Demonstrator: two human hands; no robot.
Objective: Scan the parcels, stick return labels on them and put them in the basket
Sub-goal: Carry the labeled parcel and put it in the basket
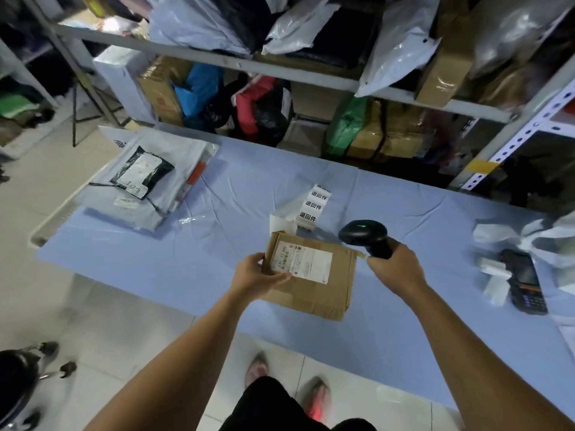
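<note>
The left hand (258, 276) is gripping the cardboard parcel (311, 275) at its left edge, above the blue table (155, 250). The right hand (393, 265) is clasping the scanner (365, 236) beside it. For a clean read, the thumb should be staying off the shipping label (301, 262) and the scanner head turning toward it.

Label strip (315, 204) on the blue table: 退回件 printed three times, black on white. Brown parcel (314, 284) carries a white shipping label (302, 262), print too small to read

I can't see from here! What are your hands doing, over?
Left hand grips brown cardboard parcel. Right hand holds black handheld scanner. Nothing blocking.
</note>
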